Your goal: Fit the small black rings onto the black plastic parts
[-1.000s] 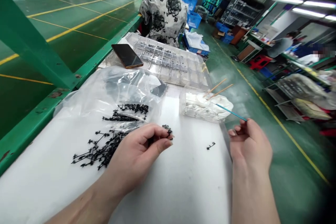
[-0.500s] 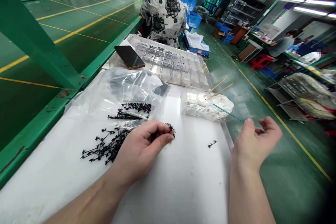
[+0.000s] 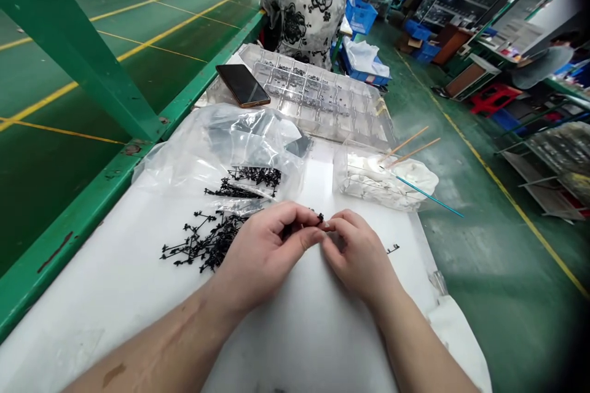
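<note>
My left hand [image 3: 271, 245] is closed on a small black part [image 3: 321, 217], with most of it hidden by the fingers. Thumb and fingers of my right hand [image 3: 354, 252] are pinched together against the same part, touching the left fingertips. To the left lies a pile of thin black stems with small knobbed ends [image 3: 205, 242]. More of them show inside the mouth of a clear plastic bag [image 3: 221, 135]. A single short black piece [image 3: 393, 249] rests on the white tabletop just right of my right hand.
A clear box [image 3: 364, 178] of white material holds two wooden sticks and a blue-handled tool [image 3: 428, 196]. Behind it are a phone [image 3: 243, 85] and a compartment tray [image 3: 313, 92] with small parts. A green metal frame [image 3: 101, 193] runs along the left; a person [image 3: 308, 6] sits ahead.
My right hand has let go of the blue tool, now lying in the box, and come left to meet my left hand. The view has shifted slightly.
</note>
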`<state>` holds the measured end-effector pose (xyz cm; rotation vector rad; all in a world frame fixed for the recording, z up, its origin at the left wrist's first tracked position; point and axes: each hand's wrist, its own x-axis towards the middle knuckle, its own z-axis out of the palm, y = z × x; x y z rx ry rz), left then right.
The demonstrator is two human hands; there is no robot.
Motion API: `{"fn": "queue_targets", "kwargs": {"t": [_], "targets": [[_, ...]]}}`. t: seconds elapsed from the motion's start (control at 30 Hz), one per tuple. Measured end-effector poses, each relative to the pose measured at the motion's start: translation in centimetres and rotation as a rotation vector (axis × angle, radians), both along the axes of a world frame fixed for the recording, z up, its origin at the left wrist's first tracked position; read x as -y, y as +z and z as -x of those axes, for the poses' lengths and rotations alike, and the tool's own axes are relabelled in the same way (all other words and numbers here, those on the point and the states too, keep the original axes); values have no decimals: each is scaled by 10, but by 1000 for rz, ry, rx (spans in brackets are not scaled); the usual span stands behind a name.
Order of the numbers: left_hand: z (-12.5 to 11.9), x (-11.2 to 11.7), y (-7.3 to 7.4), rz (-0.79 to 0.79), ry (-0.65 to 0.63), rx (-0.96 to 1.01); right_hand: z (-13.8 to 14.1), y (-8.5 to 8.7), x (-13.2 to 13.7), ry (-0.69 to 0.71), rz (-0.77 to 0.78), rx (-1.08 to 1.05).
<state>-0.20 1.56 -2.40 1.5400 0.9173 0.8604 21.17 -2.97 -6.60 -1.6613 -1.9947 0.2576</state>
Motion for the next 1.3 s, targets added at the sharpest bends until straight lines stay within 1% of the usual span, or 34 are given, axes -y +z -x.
{"fn": "queue_targets", "kwargs": {"t": [0.13, 0.23, 0.3, 0.5, 0.57, 0.63, 0.7, 0.83, 0.97, 1.3], "targets": [[-2, -1, 1, 3, -6, -8, 3, 1, 1, 2, -12, 5], [-2, -2, 0, 7, -16, -6, 4, 5, 2, -2, -23, -62], [-3, -2, 0, 1, -26, -9, 2, 9, 4, -17, -18, -185], [-5, 1, 3, -49, -46, -13, -5, 22, 14, -116, 52, -732], [-5, 1, 3, -97, -72, -37, -6, 24, 15, -136, 72, -842], [-6, 2, 2, -153, -98, -61, -7, 26, 16, -147, 100, -909], [-6, 2, 1, -198, -118, -77, -8, 27, 16, -130, 89, -943], [-8, 4, -4, -251, -145, -113, -6, 29, 18, -55, 10, -946], [-10, 5, -11, -327, -174, -81, -1, 31, 19, -13, 17, -931], [-11, 4, -12, -319, -207, -92, 0, 30, 20, 27, 85, -926]]}}
